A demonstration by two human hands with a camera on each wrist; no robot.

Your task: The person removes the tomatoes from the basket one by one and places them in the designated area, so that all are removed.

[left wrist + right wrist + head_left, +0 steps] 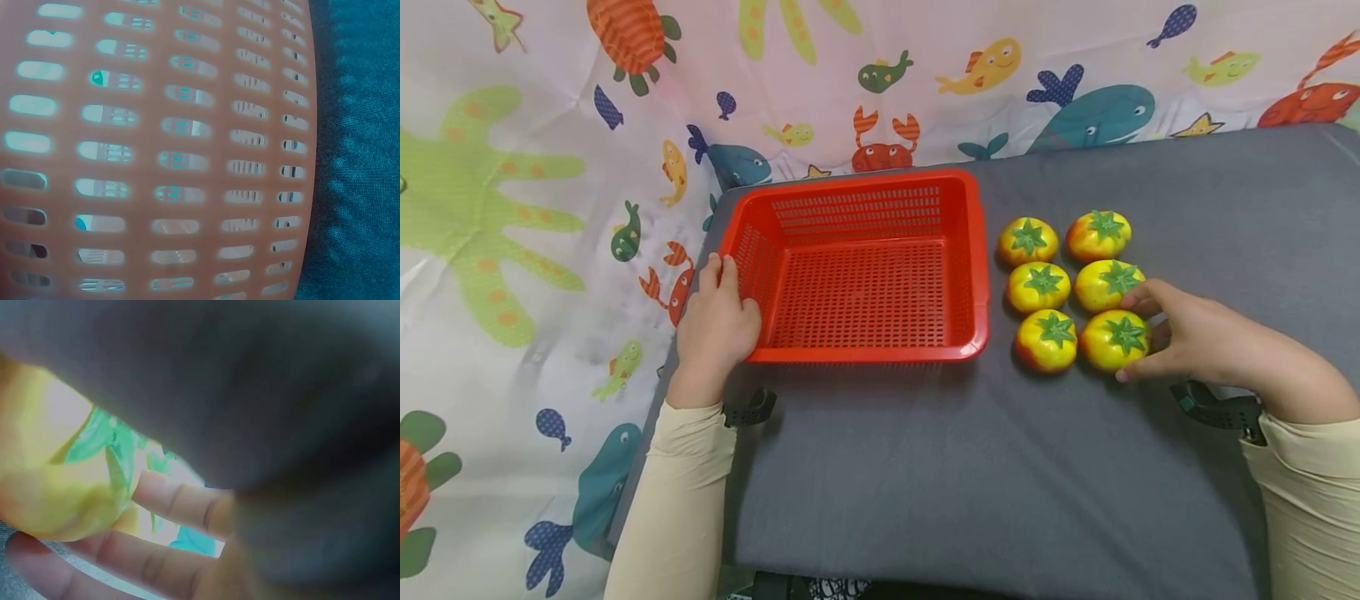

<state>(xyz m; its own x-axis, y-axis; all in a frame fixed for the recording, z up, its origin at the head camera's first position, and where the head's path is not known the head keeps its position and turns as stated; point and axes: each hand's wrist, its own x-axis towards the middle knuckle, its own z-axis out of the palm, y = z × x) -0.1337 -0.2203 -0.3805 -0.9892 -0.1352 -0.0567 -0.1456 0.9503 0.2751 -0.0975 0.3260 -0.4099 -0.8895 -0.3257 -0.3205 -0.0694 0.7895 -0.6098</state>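
A red plastic basket [857, 354] with slotted walls sits on the grey cloth. At its left side, my left hand [718, 325] grips the rim. The perforated basket wall [212, 178] fills most of the left wrist view, which hides the left fingers. To the right of the basket, several yellow-red toy tomatoes with green star-shaped leaves stand in two columns. My right hand [1187, 337] has thumb and fingers around the nearest tomato of the right column [1108, 346]. In the right wrist view, fingers [169, 500] lie against that tomato [56, 494].
The left column holds a far [1021, 250], a middle [1026, 296] and a near tomato [1037, 346]. Two more tomatoes, a middle [1093, 292] and a far one [1086, 242], stand behind the held one. A sea-animal curtain [820, 92] borders the grey table [962, 483] behind and left.
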